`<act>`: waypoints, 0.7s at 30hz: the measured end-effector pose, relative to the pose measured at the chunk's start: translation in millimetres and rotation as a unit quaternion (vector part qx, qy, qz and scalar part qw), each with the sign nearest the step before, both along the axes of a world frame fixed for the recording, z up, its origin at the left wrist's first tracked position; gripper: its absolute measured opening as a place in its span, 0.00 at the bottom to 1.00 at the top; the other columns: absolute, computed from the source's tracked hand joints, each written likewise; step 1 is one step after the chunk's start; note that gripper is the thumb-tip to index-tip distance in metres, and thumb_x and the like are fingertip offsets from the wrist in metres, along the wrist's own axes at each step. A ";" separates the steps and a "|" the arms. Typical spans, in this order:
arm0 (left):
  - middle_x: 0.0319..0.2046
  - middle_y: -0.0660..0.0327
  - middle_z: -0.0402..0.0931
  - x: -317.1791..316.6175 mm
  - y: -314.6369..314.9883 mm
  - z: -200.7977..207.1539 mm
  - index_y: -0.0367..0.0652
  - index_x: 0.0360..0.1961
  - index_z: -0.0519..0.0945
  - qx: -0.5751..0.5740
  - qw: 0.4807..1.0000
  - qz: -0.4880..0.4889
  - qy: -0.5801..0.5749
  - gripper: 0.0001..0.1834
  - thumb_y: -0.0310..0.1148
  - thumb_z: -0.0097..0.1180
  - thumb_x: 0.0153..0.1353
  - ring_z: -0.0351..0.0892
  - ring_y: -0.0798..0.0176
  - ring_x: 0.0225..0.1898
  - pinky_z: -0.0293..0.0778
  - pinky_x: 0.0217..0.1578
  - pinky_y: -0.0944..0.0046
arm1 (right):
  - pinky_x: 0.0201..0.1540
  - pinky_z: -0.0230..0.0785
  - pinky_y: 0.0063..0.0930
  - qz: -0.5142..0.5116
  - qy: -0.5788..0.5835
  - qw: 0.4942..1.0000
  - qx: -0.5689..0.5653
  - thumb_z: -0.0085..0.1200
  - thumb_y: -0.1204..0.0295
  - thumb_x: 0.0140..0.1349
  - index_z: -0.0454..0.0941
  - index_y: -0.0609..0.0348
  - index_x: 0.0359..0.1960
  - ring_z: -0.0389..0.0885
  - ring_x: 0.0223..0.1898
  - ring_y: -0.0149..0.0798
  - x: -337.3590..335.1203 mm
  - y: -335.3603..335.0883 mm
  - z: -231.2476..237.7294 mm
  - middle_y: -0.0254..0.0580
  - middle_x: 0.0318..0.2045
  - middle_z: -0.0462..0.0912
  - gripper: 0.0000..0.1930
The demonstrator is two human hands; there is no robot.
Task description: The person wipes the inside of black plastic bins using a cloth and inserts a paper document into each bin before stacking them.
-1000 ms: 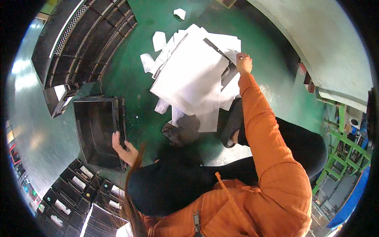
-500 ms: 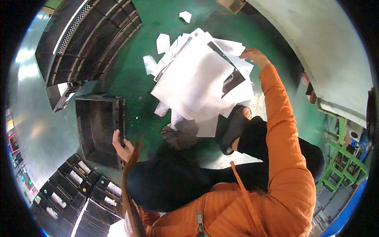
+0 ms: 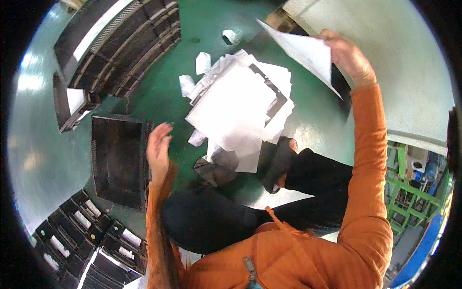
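Observation:
My right hand (image 3: pixel 350 58) is raised at the upper right, its fingers closed on the edge of a white paper sheet (image 3: pixel 308 53). The sheet hangs tilted in the air, apart from the pile. On the green floor in front of me lies a messy pile of large white papers (image 3: pixel 226 106), with a black-printed sheet (image 3: pixel 276 102) showing at its right side. My left hand (image 3: pixel 158 153) is held up, empty with fingers stretched, just right of an open black plastic crate (image 3: pixel 118 159).
Black crates (image 3: pixel 115 53) stand at the upper left, and more crates with white labels (image 3: pixel 82 219) at the lower left. Loose paper scraps (image 3: pixel 203 62) and a dark crumpled cloth-like thing (image 3: pixel 216 167) lie around the pile. A green metal rack (image 3: pixel 409 192) is at the right.
My right hand has lifted a sheet off the pile's right side, moving up and right. My left hand has left the crate's edge and risen slightly to the right.

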State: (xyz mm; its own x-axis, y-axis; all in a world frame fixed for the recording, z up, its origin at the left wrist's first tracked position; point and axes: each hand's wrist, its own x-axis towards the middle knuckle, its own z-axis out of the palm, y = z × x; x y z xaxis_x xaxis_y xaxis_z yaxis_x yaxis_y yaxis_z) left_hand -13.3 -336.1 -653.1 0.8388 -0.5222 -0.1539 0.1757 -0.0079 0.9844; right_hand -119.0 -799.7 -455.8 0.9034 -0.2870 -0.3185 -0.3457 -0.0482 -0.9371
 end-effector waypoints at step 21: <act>0.42 0.53 0.77 131.6 267.5 4.3 0.31 0.47 0.73 0.317 0.938 0.122 -0.063 0.19 0.30 0.54 0.54 0.78 0.60 0.39 0.71 0.43 0.63 | 0.45 0.67 0.38 0.262 -0.023 0.924 -0.277 0.54 0.73 0.52 0.73 0.60 0.34 0.73 0.43 0.52 12.6 304.7 -137.8 0.48 0.39 0.74 0.09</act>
